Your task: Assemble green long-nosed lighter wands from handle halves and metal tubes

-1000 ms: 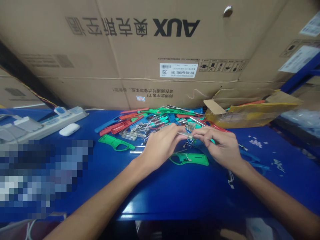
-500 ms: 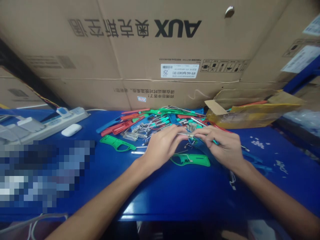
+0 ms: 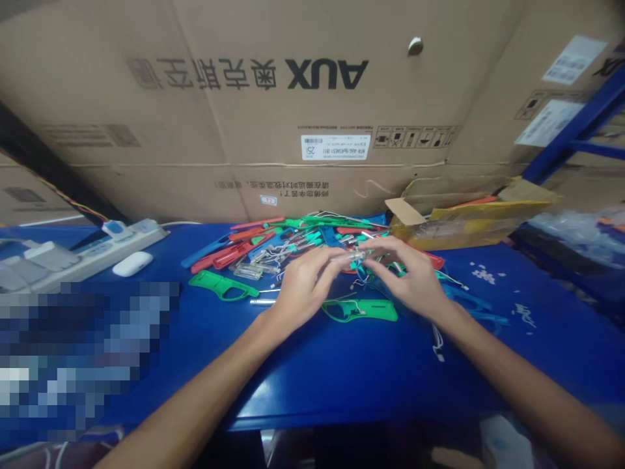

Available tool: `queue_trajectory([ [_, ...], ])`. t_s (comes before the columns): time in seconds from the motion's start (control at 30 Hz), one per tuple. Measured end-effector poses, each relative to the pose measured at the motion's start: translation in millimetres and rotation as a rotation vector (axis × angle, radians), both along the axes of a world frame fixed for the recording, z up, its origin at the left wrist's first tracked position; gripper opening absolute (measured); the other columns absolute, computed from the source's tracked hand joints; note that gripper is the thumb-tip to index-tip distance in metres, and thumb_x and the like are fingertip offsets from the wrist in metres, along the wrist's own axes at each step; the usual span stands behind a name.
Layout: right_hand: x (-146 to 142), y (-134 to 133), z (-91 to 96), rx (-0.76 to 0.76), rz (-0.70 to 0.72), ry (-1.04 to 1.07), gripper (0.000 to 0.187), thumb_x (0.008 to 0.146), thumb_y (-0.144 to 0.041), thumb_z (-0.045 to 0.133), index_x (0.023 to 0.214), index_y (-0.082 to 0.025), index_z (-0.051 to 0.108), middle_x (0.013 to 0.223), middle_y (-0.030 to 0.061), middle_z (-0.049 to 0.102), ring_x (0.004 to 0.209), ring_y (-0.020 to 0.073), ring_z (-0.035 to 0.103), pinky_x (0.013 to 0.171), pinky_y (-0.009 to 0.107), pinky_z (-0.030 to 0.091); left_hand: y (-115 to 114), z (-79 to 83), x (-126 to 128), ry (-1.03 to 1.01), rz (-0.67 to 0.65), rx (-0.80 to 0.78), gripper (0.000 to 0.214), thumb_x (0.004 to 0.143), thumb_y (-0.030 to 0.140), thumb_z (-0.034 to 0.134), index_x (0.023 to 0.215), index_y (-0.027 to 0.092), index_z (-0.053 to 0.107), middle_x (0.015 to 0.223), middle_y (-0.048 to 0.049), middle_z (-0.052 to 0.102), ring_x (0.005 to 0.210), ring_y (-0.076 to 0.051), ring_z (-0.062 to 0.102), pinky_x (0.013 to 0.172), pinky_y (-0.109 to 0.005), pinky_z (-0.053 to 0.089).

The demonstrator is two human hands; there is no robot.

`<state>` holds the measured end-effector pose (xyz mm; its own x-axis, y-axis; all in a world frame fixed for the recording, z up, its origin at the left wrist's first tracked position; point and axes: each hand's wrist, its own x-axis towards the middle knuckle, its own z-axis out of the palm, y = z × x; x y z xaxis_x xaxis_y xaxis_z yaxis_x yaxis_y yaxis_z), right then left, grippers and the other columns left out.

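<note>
My left hand (image 3: 308,277) is closed in a pinch on a small clear lighter fuel tank (image 3: 358,255), held low over the pile. My right hand (image 3: 413,273) curls around the tank's other end, thumb below and fingers above; its exact contact is partly hidden. Just under my wrists lies a green lighter half-shell (image 3: 371,310) with a white wire in it. Another green lighter shell (image 3: 222,284) rests to the left, near a metal tube (image 3: 262,301). Behind my hands is a heap of red, blue and green lighter shells (image 3: 239,251), with clear tanks (image 3: 254,269) and wired parts.
A taped cardboard box (image 3: 469,228) stands at the back right. White scraps (image 3: 482,273) lie on the blue table (image 3: 293,384). At left are a power strip (image 3: 105,251) and a white earbud case (image 3: 133,264). A large cardboard sheet (image 3: 219,143) rises behind.
The view has shifted slightly. My right hand's fingers have opened wider around the small clear tank, which now shows more plainly, while my left hand keeps its pinch.
</note>
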<state>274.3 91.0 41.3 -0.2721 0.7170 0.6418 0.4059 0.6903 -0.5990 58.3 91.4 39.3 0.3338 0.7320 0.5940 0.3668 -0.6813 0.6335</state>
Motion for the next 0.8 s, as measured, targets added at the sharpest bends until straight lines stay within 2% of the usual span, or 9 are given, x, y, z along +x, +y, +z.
queue_trajectory([
  [0.1,-7.1,-0.4,-1.2,-0.129,0.076,0.066,0.037,0.088,-0.030,0.075,0.124,-0.031,0.067,0.120,0.0048,0.070,0.103,0.0206,0.069,0.076,0.034,0.061,-0.6,1.1,3.0,-0.082,-0.061,-0.139,0.024,0.104,0.034,0.051,0.106,0.021,0.071,0.082,0.0000,0.069,0.079,-0.015,0.064,0.077,-0.028,0.049],
  [0.17,-11.3,-0.6,-3.9,-0.210,0.147,0.186,0.031,0.087,-0.030,0.076,0.118,-0.034,0.072,0.123,0.0033,0.069,0.116,0.0222,0.065,0.083,0.035,0.061,-1.4,0.5,5.2,-0.109,-0.126,-0.209,0.028,0.105,0.036,0.048,0.098,0.019,0.069,0.076,0.0012,0.064,0.073,-0.014,0.060,0.072,-0.027,0.047],
  [0.23,-13.6,-0.3,-6.9,-0.264,0.204,0.290,0.022,0.086,-0.029,0.076,0.107,-0.036,0.078,0.118,0.0017,0.069,0.115,0.0214,0.065,0.086,0.035,0.059,-2.8,-0.4,6.9,-0.067,-0.173,-0.235,0.037,0.107,0.037,0.043,0.084,0.018,0.065,0.073,0.0013,0.060,0.071,-0.013,0.057,0.071,-0.027,0.045],
  [0.33,-12.6,1.2,-8.6,-0.322,0.251,0.360,0.018,0.084,-0.030,0.079,0.100,-0.038,0.080,0.111,0.0013,0.071,0.108,0.0202,0.066,0.086,0.036,0.059,-5.1,-0.3,7.0,0.075,-0.167,-0.167,0.045,0.109,0.036,0.038,0.073,0.018,0.058,0.073,0.0004,0.060,0.074,-0.014,0.056,0.073,-0.029,0.042],
  [0.47,-6.9,1.8,-1.8,-0.309,0.274,0.299,0.018,0.087,-0.034,0.076,0.105,-0.037,0.080,0.111,0.0025,0.074,0.110,0.0211,0.066,0.097,0.041,0.055,-5.9,3.2,2.9,0.196,-0.127,-0.044,0.042,0.109,0.036,0.038,0.077,0.019,0.059,0.078,0.0003,0.063,0.079,-0.016,0.056,0.076,-0.031,0.040],
  [0.53,-4.5,0.4,3.3,-0.279,0.265,0.239,0.018,0.091,-0.034,0.072,0.107,-0.037,0.079,0.112,0.0023,0.075,0.112,0.0209,0.066,0.102,0.043,0.052,-5.3,4.8,1.0,0.210,-0.121,-0.008,0.042,0.109,0.036,0.037,0.078,0.019,0.059,0.078,0.0005,0.064,0.079,-0.017,0.056,0.076,-0.031,0.040],
  [0.63,-2.8,-2.3,8.2,-0.237,0.229,0.179,0.018,0.093,-0.031,0.069,0.107,-0.037,0.080,0.112,0.0011,0.075,0.110,0.0195,0.067,0.102,0.041,0.051,-4.4,6.1,0.1,0.221,-0.107,0.023,0.042,0.109,0.036,0.036,0.079,0.019,0.060,0.077,0.0000,0.064,0.077,-0.017,0.056,0.074,-0.031,0.041],
  [0.8,-3.7,-2.2,5.5,-0.213,0.165,0.210,0.020,0.089,-0.030,0.074,0.107,-0.037,0.079,0.109,-0.0003,0.077,0.106,0.0194,0.070,0.097,0.039,0.055,-3.7,5.3,0.9,0.214,-0.087,0.047,0.041,0.109,0.036,0.038,0.080,0.019,0.062,0.078,-0.0005,0.065,0.077,-0.017,0.057,0.073,-0.031,0.043],
])
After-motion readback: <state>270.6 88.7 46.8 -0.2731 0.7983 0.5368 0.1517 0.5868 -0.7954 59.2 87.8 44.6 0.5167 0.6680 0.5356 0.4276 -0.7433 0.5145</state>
